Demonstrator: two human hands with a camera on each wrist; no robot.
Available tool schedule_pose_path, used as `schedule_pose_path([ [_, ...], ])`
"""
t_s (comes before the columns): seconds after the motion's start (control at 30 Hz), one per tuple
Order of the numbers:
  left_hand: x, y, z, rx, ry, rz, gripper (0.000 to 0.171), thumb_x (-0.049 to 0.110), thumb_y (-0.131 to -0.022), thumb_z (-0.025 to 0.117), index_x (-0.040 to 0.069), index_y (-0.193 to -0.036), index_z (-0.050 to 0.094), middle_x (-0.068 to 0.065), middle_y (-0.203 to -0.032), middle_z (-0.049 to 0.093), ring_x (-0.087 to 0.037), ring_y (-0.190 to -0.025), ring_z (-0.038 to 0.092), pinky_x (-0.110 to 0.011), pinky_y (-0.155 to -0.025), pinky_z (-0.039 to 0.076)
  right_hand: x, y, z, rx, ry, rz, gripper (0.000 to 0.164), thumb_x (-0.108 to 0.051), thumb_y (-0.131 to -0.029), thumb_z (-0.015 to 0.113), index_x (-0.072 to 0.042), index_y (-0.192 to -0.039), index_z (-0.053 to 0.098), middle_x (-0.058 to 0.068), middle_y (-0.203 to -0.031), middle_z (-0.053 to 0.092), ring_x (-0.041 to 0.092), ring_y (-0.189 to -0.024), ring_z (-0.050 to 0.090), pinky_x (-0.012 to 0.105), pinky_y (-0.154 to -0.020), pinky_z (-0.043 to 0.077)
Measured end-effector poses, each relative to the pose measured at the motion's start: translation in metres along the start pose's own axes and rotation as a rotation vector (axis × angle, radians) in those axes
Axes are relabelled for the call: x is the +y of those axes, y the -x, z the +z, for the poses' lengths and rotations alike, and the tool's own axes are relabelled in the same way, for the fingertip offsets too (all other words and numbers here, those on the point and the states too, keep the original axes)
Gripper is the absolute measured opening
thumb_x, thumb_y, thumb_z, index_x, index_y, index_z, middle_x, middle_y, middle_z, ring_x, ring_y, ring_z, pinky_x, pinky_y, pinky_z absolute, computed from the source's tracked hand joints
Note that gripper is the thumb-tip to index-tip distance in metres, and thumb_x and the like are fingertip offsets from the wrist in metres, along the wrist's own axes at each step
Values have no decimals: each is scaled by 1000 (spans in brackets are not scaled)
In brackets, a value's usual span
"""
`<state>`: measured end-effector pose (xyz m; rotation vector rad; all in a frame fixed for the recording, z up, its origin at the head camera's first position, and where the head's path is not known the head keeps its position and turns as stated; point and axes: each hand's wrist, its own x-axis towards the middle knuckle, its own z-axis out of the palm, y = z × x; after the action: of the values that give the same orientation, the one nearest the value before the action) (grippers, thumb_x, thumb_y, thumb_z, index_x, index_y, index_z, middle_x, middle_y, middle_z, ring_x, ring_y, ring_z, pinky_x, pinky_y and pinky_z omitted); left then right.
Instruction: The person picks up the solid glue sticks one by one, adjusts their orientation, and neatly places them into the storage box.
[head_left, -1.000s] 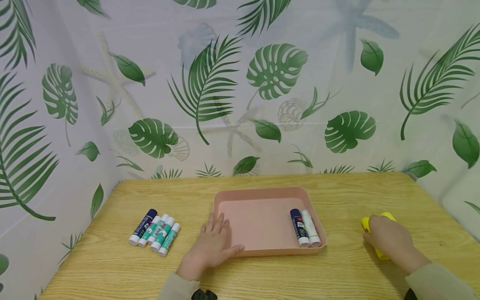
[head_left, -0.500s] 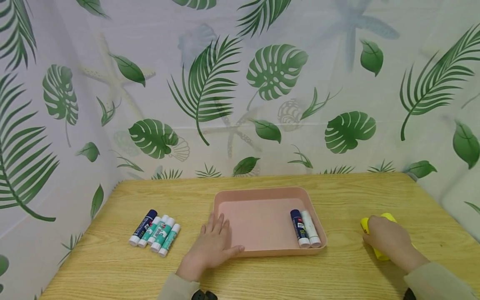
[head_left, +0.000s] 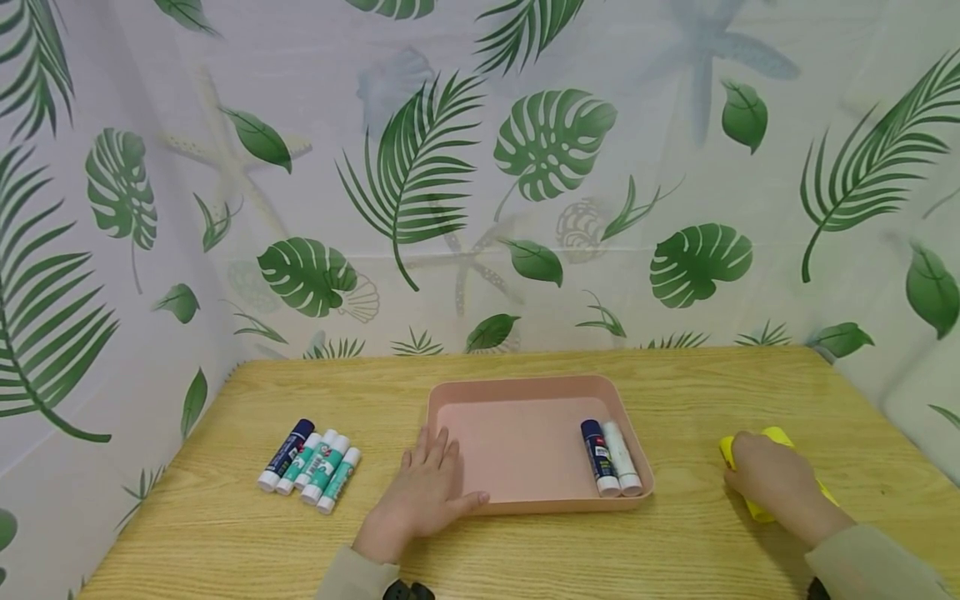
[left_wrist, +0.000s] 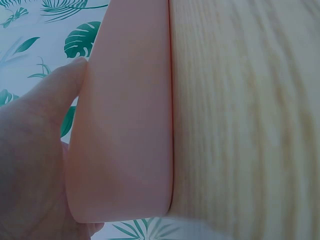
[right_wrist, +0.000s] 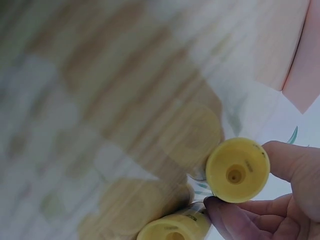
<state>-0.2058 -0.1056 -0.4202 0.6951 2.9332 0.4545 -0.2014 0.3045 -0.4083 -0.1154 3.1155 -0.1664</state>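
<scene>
Probably bracing tray (head_left: 517, 454) at its 8 o'clock with spread-fingered left hand (head_left: 422, 493); pinching yellow tube (right_wrist: 237, 171) in right hand (head_left: 780, 483), off tray's 3 o'clock.

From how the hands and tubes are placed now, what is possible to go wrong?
The right hand pinches a yellow tube with a second yellow tube right by its fingertips; it might knock that one rolling.

The left hand rests on one corner of the tray; pressing harder could shift or tip it.

If so, the blue tube and white tube lying inside may roll apart.
</scene>
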Motion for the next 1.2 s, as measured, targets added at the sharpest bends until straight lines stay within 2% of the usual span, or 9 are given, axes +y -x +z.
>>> schedule_pose_path([
  [0.6,-1,0,1,-7,1,-4,82,57,-85,41,-6,-135,28,-21,-143,14,-39,-130,0,-56,-98,14,-2,2,-1,43,0,-11,24,-9,-73,66,5,-72,47,5,-58,46,17,-48,43,34,-41,38],
  [0.87,0,1,0,2,11,3,81,56,-85,42,-7,-134,29,-22,-143,15,-41,-129,1,-57,-98,14,-6,4,-7,129,-27,-29,19,-6,-74,61,4,-71,45,5,-56,42,17,-45,40,31,-38,35],
  [1.0,0,0,1,-3,7,-1,82,57,-85,42,-7,-135,28,-22,-143,15,-40,-130,0,-56,-98,14,-8,4,-9,194,-19,-45,23,-8,-77,61,5,-71,44,5,-54,41,17,-43,39,32,-37,35],
  [1.2,-1,0,3,-11,7,-11,81,56,-85,43,-6,-135,27,-21,-143,13,-39,-130,-1,-56,-99,14,-10,4,-11,274,10,-56,28,-11,-77,64,8,-74,43,7,-52,41,18,-41,39,33,-35,34],
])
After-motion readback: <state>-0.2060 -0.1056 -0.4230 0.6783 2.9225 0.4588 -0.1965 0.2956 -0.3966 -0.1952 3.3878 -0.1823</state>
